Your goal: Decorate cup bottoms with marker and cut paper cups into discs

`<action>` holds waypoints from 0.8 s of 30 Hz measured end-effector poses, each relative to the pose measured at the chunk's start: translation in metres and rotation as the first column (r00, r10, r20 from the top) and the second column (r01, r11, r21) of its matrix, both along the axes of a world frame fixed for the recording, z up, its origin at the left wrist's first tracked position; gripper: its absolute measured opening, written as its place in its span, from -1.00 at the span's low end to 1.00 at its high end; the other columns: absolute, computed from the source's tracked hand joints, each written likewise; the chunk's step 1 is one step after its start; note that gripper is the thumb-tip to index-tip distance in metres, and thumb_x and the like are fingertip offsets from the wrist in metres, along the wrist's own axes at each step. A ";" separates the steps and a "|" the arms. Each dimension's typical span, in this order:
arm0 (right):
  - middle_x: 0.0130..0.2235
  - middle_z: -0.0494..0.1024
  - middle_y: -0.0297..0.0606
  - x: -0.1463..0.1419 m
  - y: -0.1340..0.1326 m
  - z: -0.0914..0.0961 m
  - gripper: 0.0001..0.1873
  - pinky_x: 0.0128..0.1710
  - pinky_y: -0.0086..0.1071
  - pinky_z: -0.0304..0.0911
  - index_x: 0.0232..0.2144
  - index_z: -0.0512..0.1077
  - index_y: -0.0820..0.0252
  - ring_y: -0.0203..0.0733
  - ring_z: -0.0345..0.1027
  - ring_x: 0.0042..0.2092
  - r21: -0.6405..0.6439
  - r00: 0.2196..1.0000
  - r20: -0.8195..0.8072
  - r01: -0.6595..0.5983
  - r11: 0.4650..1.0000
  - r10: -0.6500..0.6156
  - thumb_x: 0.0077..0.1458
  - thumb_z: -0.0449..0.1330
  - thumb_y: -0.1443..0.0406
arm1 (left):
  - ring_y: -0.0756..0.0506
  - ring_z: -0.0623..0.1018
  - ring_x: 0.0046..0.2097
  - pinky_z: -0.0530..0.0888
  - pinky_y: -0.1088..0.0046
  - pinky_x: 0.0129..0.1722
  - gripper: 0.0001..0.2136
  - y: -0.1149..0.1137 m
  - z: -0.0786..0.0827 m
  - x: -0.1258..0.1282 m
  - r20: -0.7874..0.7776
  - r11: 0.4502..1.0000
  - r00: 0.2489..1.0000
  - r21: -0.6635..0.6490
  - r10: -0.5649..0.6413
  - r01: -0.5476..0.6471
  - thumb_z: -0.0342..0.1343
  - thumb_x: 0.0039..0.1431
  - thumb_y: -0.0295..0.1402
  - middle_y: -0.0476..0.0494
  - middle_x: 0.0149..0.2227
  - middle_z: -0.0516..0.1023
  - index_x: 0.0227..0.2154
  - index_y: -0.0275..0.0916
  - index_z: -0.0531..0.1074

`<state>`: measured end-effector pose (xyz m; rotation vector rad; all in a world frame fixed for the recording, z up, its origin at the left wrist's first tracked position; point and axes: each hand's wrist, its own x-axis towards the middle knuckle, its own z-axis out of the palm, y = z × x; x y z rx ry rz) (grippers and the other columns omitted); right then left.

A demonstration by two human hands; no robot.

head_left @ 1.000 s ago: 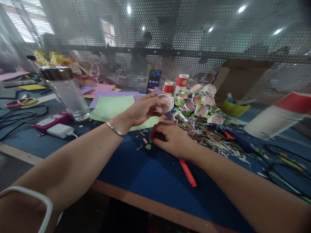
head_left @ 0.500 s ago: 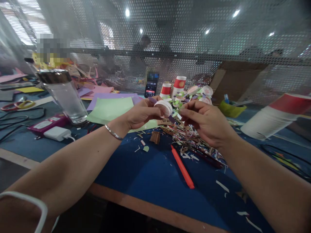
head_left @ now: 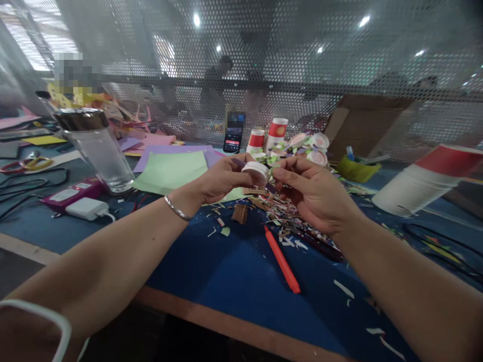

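Far L on blue tabletop: scissors w/ yellow & red handles, then clear bottle w/ shiny lid, then lt green sheet. Ctr: L hand, fingers curled, thumb closed on white round cup piece, held up above tabletop. Red marker lies nearer viewer. R hand: thumb & fingertips almost tog. at piece's R edge, by green bit; can't tell if gripped. Far R: tilted cup stack, white w/ red
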<state>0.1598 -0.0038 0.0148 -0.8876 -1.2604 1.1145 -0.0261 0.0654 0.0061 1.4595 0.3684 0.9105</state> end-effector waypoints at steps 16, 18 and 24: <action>-0.41 0.42 -0.41 -0.004 -0.002 0.000 -0.83 -0.47 -0.45 0.20 -0.40 0.48 0.14 -0.38 0.25 -0.43 0.042 0.995 0.080 0.056 0.998 -0.059 -0.01 0.40 0.26 | 0.03 0.55 -0.33 0.46 0.39 -0.16 -0.76 -0.002 -0.001 0.003 0.027 1.000 1.000 0.019 0.005 -0.006 0.35 -0.12 -0.57 0.05 -0.45 0.54 -0.50 -0.28 0.36; -0.42 0.42 -0.42 -0.005 -0.002 0.000 -0.83 -0.47 -0.45 0.19 -0.40 0.48 0.14 -0.38 0.24 -0.44 0.047 0.994 0.086 0.058 0.997 -0.062 -0.01 0.40 0.26 | 0.04 0.55 -0.34 0.46 0.40 -0.16 -0.75 -0.001 -0.001 0.004 0.034 1.000 0.999 0.030 0.000 -0.001 0.36 -0.12 -0.57 0.06 -0.46 0.54 -0.51 -0.28 0.36; -0.42 0.42 -0.42 -0.006 -0.003 0.000 -0.83 -0.47 -0.46 0.19 -0.38 0.48 0.15 -0.39 0.24 -0.43 0.053 0.996 0.069 0.055 0.997 -0.059 0.00 0.40 0.26 | 0.05 0.54 -0.34 0.46 0.42 -0.17 -0.73 0.000 -0.002 0.005 0.049 0.999 0.999 0.043 0.016 -0.018 0.39 -0.14 -0.54 0.08 -0.46 0.54 -0.51 -0.28 0.35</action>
